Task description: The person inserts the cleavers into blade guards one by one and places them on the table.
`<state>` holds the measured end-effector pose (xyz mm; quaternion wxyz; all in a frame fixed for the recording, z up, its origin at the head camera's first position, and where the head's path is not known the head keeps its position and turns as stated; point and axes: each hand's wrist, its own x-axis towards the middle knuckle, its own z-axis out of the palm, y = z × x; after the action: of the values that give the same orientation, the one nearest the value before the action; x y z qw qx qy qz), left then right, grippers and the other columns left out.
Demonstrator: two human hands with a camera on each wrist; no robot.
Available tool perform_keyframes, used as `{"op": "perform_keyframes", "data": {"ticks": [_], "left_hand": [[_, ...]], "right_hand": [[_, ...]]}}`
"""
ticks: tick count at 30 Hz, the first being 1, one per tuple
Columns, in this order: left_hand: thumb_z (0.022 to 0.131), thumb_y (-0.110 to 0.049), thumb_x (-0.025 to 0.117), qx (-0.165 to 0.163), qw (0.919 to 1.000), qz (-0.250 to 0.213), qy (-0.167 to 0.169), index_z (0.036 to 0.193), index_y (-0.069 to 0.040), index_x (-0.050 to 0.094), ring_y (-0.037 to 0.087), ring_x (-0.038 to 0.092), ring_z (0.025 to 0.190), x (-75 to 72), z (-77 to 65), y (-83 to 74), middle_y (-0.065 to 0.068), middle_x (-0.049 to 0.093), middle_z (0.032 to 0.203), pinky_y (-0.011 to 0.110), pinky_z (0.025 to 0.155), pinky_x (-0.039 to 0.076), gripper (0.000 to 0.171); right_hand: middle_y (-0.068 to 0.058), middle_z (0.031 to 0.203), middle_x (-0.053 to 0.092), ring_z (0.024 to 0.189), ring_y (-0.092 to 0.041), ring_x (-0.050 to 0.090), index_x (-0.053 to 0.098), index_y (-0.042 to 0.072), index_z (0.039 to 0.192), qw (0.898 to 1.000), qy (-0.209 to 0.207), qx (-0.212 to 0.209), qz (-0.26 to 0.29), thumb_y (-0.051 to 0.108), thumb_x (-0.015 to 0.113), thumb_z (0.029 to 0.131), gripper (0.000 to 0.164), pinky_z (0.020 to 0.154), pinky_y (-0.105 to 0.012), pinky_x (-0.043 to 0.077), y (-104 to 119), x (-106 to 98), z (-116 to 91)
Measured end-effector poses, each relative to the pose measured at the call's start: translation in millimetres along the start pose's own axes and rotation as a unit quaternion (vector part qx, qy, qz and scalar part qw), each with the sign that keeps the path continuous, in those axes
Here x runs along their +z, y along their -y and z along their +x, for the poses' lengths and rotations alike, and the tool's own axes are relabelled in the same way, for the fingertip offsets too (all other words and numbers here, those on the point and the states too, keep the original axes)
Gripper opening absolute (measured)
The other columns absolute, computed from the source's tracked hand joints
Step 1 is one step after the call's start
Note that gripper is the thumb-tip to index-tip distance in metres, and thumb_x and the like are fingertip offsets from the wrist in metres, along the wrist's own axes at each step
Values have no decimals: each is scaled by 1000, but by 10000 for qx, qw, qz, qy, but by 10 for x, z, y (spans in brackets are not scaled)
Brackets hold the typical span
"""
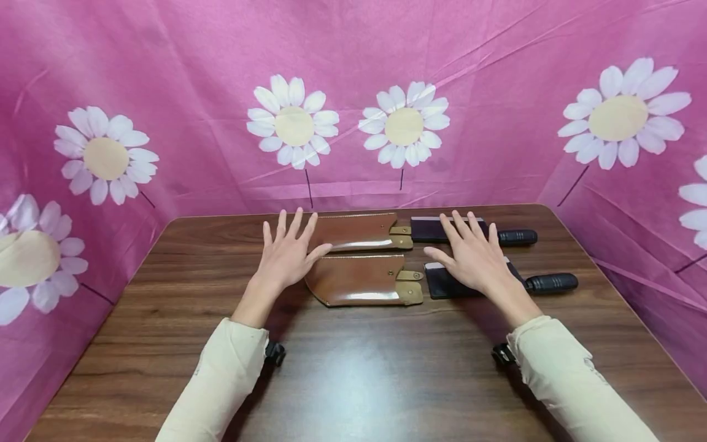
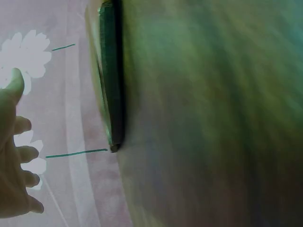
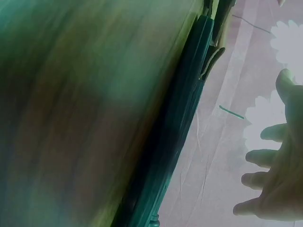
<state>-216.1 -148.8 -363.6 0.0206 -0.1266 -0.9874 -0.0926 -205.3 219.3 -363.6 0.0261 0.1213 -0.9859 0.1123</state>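
Two brown leather sheaths with snap straps lie one behind the other, the back sheath [image 1: 353, 232] and the front sheath [image 1: 356, 279]. To their right lie two black cleavers with pale edges facing away, the back cleaver [image 1: 426, 230] and the front cleaver [image 1: 442, 282]. My left hand [image 1: 284, 255] is spread above the sheaths' left ends and hides part of them. Over the cleaver blades my right hand [image 1: 472, 255] is spread too, covering their middles. Both hands hold nothing. The wrist views show the left hand [image 2: 12, 161] and right hand [image 3: 284, 175] raised off the table.
Everything lies on a brown wood-grain table [image 1: 353, 374] with rounded back corners. A pink cloth [image 1: 348, 37] printed with white daisies hangs behind it and along both sides. The two black handles [image 1: 552, 282] point right.
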Motion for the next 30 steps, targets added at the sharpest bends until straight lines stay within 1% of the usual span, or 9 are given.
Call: {"op": "perform_keyframes", "data": {"ticks": [4, 11, 14, 17, 20, 22, 27, 30], "left_hand": [[100, -69, 35, 106, 9999, -61, 85, 165, -23, 14, 38, -10, 153, 14, -11, 15, 9, 4, 170, 66, 114, -10, 82], [100, -69, 36, 320, 9995, -19, 64, 165, -23, 15, 36, -9, 153, 47, -19, 43, 7, 6, 170, 62, 115, -13, 83], [99, -69, 38, 467, 9987, 2, 182, 165, -24, 14, 37, -8, 153, 99, -29, 40, 8, 7, 170, 61, 116, -11, 83], [99, -69, 41, 661, 9973, -111, 302, 165, -23, 15, 39, -5, 153, 160, -34, 30, 10, 9, 169, 61, 117, -8, 84], [98, -69, 44, 822, 9958, -228, 332, 164, -23, 17, 40, -2, 153, 196, -27, 19, 11, 12, 169, 60, 118, -4, 85], [98, -68, 45, 875, 9954, -205, 322, 164, -23, 18, 39, -1, 154, 194, -20, 19, 10, 13, 169, 59, 119, -4, 85], [98, -69, 45, 979, 9943, -34, 428, 164, -24, 18, 37, -2, 154, 162, -6, 50, 8, 11, 169, 58, 119, -3, 85], [98, -69, 45, 1102, 9928, 2, 462, 164, -24, 18, 36, -2, 154, 155, -1, 72, 8, 12, 169, 58, 119, -1, 85]], "right_hand": [[-22, 166, 13, 152, -44, 1, 19, 9, 163, 10000, 4, -28, -9, 71, 40, 98, 93, 112, -71, -6, -56, -25, -13], [-21, 166, 14, 152, -44, 3, 20, 7, 162, 9997, -39, -184, 182, 68, 42, 99, 90, 114, -69, -2, -247, -36, -59], [-22, 166, 16, 152, -44, 5, 23, 6, 162, 9994, -29, -229, 255, 65, 45, 100, 88, 115, -67, 0, -354, -45, -124], [-23, 165, 19, 151, -45, 7, 27, 4, 160, 9994, -54, -261, 241, 63, 49, 100, 87, 115, -68, 2, -473, -79, -196], [-25, 163, 23, 150, -48, 11, 30, 4, 159, 9991, -176, -314, 220, 59, 54, 99, 85, 115, -69, 5, -591, -127, -252], [-26, 162, 25, 150, -48, 13, 31, 4, 159, 9985, -281, -386, 282, 56, 57, 99, 84, 115, -69, 6, -660, -154, -268], [-28, 160, 27, 149, -48, 15, 33, 3, 158, 9964, -400, -584, 466, 49, 61, 99, 80, 116, -67, 6, -809, -198, -296], [-28, 161, 26, 150, -47, 14, 33, 3, 158, 9948, -342, -718, 636, 45, 62, 99, 78, 115, -68, 4, -904, -230, -315]]}}
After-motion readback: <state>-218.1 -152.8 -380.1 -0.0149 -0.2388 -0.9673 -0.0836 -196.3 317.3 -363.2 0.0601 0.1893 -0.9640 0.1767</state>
